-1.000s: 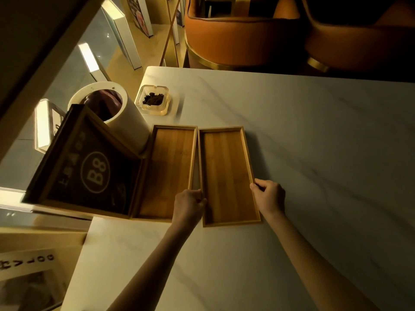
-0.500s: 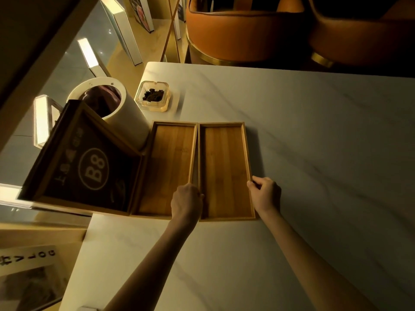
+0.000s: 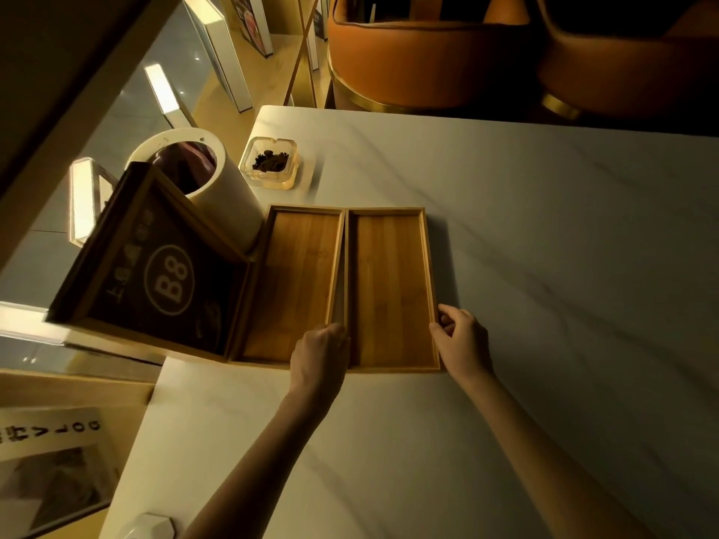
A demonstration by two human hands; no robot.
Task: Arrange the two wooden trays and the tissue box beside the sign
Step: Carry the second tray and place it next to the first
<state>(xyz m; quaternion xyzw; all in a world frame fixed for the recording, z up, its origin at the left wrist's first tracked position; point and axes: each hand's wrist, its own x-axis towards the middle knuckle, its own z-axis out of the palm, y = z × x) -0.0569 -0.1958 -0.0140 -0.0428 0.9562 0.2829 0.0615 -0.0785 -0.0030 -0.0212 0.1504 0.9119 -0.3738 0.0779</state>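
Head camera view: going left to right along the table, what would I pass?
Dark wood-framed sign marked B8 → left wooden tray → person's left hand → right wooden tray → person's right hand → bare white marble tabletop.

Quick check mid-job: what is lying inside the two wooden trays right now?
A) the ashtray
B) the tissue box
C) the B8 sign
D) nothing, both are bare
D: the left tray and right tray show only bare wood; the ashtray sits behind them on the table and the B8 sign stands at their left.
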